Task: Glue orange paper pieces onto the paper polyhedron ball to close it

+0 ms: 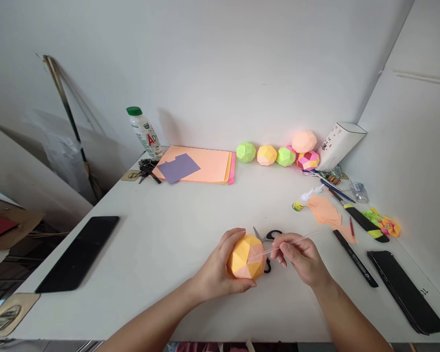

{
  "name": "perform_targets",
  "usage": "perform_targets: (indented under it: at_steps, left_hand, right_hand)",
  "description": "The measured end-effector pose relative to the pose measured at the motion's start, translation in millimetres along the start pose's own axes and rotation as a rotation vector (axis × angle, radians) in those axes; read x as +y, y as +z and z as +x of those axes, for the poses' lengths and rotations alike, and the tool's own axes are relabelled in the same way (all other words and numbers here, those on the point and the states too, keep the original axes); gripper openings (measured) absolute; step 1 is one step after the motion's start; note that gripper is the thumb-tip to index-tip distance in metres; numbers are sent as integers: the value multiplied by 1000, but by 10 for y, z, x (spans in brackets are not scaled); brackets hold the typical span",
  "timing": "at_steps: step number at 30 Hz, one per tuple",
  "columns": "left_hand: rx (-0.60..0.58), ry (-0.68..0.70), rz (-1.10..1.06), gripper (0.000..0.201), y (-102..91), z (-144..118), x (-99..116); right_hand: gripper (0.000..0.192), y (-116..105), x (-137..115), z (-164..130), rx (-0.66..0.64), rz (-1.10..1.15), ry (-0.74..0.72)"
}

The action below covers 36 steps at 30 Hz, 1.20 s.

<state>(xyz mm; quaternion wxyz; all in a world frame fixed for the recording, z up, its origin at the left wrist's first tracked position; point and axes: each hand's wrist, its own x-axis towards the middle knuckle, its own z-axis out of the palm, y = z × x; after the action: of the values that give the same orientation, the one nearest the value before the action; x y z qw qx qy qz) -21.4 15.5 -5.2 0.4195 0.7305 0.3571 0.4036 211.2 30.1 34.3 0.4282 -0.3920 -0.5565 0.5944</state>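
My left hand [220,271] is wrapped round a faceted paper ball [242,254] in yellow-orange and peach, near the front middle of the table. Between the thumb and fingers of my right hand [302,259] is a thin clear stick [308,236]. Its left end meets a peach face of the ball, or lies just in front of it; which, I cannot tell. Scissors with black handles [274,234] lie behind the ball, partly hidden by it and by my right hand.
Finished-looking paper balls [267,155] line the back wall beside stacked coloured paper [205,164]. On the right lie a glue bottle [306,198], peach paper pieces [323,210], a box cutter [364,222], a black marker [355,259] and a black case [407,291]. A black phone [78,254] lies left.
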Motion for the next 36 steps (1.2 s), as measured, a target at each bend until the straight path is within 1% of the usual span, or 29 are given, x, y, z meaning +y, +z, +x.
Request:
perform_targets:
  at_steps: [6, 14, 21, 24, 29, 36]
  left_hand:
    - [-6, 11, 12, 88, -6, 4, 10]
    - [-17, 0, 7, 85, -7, 3, 12]
    - [-11, 39, 9, 84, -4, 3, 3]
    - [0, 53, 14, 84, 0, 3, -2]
    - [39, 67, 18, 82, -2, 8, -14]
    - [63, 88, 27, 82, 6, 3, -46]
  right_hand:
    - [28, 25, -41, 21, 64, -2, 6]
    - [25, 21, -35, 22, 135, 22, -1]
    - [23, -14, 7, 3, 158, 19, -14]
    - [22, -19, 1, -13, 152, 9, -47]
    - [20, -6, -11, -29, 95, -1, -128]
    - [18, -12, 40, -20, 17, 15, -149]
